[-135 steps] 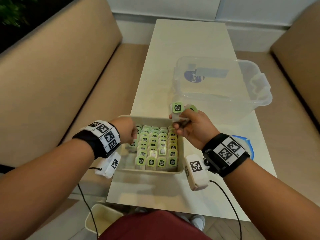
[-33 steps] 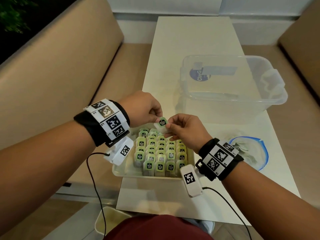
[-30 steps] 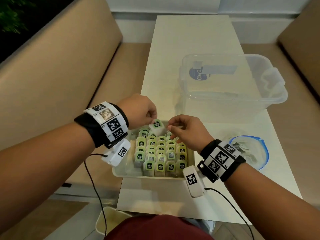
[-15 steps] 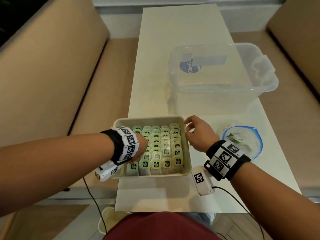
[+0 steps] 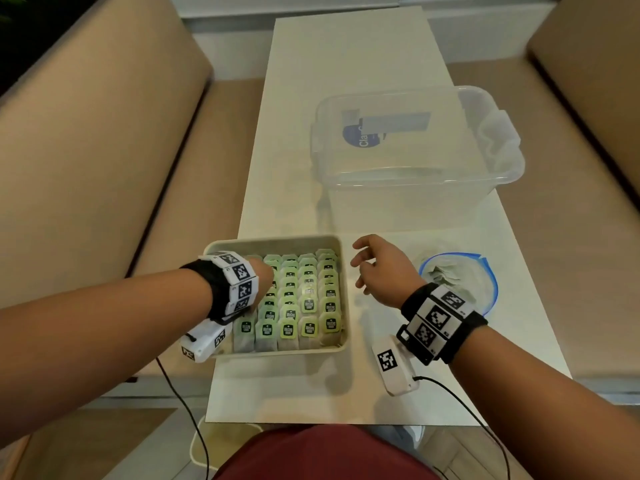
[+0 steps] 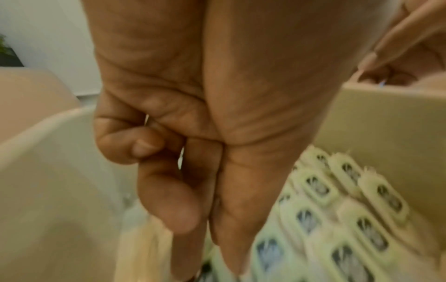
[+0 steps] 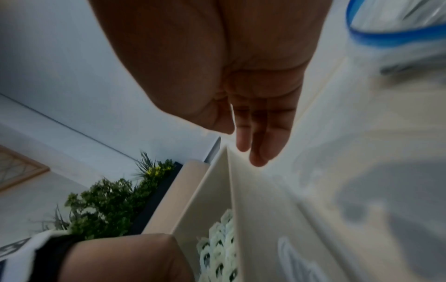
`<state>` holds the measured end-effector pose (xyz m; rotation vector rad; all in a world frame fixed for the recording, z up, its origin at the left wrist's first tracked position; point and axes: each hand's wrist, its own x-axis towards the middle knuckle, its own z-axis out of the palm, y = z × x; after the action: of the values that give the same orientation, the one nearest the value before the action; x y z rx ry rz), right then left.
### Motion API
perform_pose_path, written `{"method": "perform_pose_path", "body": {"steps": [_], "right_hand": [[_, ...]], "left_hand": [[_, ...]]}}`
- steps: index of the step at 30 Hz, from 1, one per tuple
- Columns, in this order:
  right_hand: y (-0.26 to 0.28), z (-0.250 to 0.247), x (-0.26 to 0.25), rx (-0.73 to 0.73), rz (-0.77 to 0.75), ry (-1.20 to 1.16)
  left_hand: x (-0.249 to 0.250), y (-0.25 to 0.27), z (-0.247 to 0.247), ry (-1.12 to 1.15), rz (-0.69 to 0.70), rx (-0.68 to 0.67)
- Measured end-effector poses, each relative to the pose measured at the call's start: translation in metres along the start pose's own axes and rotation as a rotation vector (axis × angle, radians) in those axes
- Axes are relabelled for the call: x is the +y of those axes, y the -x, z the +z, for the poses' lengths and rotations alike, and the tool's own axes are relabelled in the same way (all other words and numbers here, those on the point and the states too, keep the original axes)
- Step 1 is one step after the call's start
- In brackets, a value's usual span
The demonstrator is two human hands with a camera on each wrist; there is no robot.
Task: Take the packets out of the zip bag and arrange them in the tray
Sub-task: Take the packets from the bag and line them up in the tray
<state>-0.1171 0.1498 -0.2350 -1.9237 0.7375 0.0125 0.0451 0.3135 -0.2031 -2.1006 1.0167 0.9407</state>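
Note:
A cream tray (image 5: 277, 240) near the table's front edge holds several rows of upright green-tagged packets (image 5: 308, 299). My left hand (image 5: 265, 275) reaches down into the tray's left side, and the wristband hides its fingers in the head view. In the left wrist view, the left hand (image 6: 207, 248) has thumb and forefinger pressed together pointing down beside the packets (image 6: 337, 209), pinching a dark-labelled packet at their tips. My right hand (image 5: 367, 268) hovers empty just right of the tray, fingers relaxed (image 7: 255, 148). The blue-rimmed zip bag (image 5: 457, 278) lies to its right with pale packets inside.
A large clear plastic box (image 5: 415, 150) with a blue label stands behind the tray and the bag. Beige bench seats (image 5: 104, 168) flank the narrow white table (image 5: 346, 64). A green plant (image 7: 108, 206) stands beyond the left bench.
My left hand took a packet from the right hand above the tray and went down into the tray's left side. The right hand drew away to the right, empty.

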Motion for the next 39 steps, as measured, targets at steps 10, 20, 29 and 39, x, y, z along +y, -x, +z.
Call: {"method": "perform_pose_path", "body": {"steps": [10,20,29,39], "right_hand": [[0.016,-0.122,0.048,0.129,-0.047,0.071],[0.013,-0.152,0.121,-0.071,-0.025,0.528],[0.009,-0.159,0.165,-0.171,-0.130,0.442],[0.004,-0.161,0.175,-0.158,-0.134,0.287]], "left_hand": [[0.105,0.039,-0.100,0.443,0.317,0.542],[0.242,-0.039,-0.063,0.627,0.276,0.483],[0.263,-0.056,-0.050,0.709,0.186,0.436],[0.260,-0.048,-0.052,0.983,0.204,0.556]]}}
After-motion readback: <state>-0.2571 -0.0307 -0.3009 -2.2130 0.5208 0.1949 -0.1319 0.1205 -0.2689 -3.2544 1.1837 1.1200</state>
